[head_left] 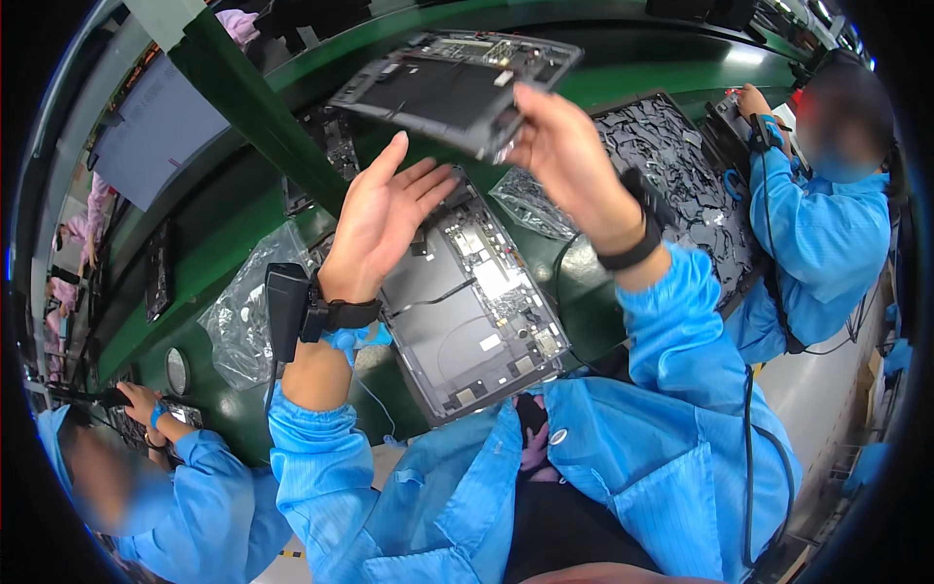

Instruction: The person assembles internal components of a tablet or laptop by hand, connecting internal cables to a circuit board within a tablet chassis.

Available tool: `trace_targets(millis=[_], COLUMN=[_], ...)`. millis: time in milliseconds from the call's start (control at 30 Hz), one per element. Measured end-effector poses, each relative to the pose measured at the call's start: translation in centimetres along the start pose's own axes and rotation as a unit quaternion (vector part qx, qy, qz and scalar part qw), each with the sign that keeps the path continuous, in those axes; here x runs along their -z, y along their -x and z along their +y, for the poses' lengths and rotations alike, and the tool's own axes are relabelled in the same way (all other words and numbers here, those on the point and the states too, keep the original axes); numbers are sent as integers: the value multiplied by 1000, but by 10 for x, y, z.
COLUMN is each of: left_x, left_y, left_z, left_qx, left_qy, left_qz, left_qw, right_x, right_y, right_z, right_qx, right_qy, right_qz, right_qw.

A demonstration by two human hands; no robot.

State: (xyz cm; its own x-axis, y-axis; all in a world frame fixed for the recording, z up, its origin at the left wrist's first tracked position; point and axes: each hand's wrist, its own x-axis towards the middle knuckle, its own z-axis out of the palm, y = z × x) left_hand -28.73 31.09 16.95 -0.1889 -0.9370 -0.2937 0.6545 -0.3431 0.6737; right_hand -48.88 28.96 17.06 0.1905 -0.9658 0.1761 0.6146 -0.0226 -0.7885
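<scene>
My right hand (569, 161) grips the near right corner of an opened laptop chassis (428, 95), thumb on top, holding it tilted in the air at the far side of the bench. A dark panel and a strip of exposed circuit board show on its upper face. My left hand (381, 229) is empty, palm up with the fingers apart, just below that chassis and apart from it. Beneath my hands another opened laptop chassis (452, 341) lies on the green bench, with bare grey metal, a circuit board and a black cable; my left hand covers part of its far left edge.
Clear plastic bags (255, 307) lie left of the lower chassis, and a second bag (535, 202) lies to its right. A tray of small black parts (666, 165) stands at right. A green post (258, 102) rises at far left. Co-workers sit on both sides.
</scene>
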Motion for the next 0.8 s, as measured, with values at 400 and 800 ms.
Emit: trace_targets(millis=[400,800], left_x=[63,78], left_y=[141,152], left_z=[-41,-17], left_qx=[-49,-53], left_qy=[-228,-592], left_qz=[2,104], left_qw=[972,797], right_x=[64,-6], right_y=[108,15], right_z=[-5,23], right_qx=[86,245], right_qy=[194,796], right_qz=[20,-302], right_qw=[977,465])
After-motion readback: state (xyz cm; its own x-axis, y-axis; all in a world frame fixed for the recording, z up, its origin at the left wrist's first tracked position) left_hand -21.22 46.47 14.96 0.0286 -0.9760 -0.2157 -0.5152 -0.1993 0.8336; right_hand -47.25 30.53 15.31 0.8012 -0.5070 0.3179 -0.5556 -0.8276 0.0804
